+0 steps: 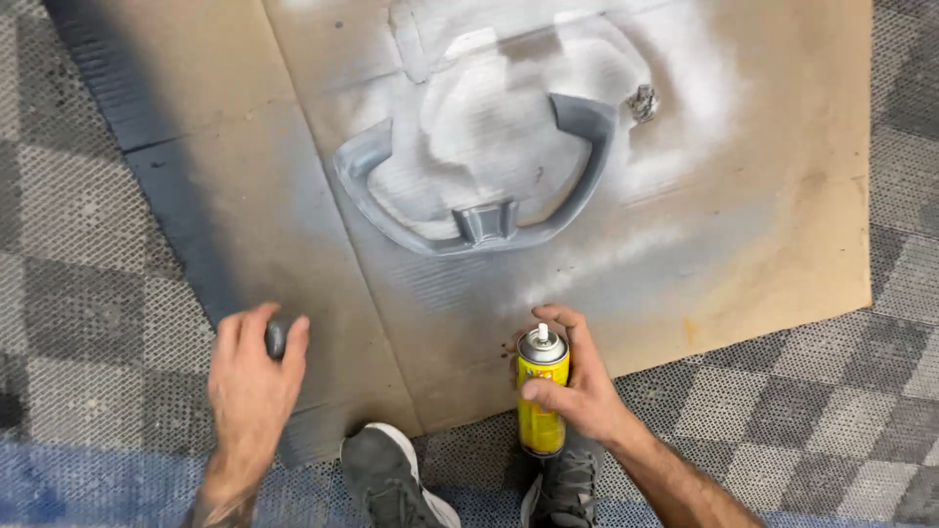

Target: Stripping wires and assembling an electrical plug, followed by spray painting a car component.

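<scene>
A grey curved plastic trim piece [469, 200] lies on a sheet of brown cardboard [782, 196], with grey and white overspray around it. My right hand [582, 386] grips a yellow spray can [541, 391] held upright near the cardboard's near edge, its white nozzle on top. My left hand [252, 376] rests on the cardboard to the left, fingers closed around a small dark cap [276, 337].
The cardboard lies on a grey checkered mesh floor [78, 254]. A small crumpled silvery lump [643, 101] sits right of the trim piece. My two grey shoes [386, 474] show at the bottom edge. A dark painted strip [166, 166] runs down the cardboard's left side.
</scene>
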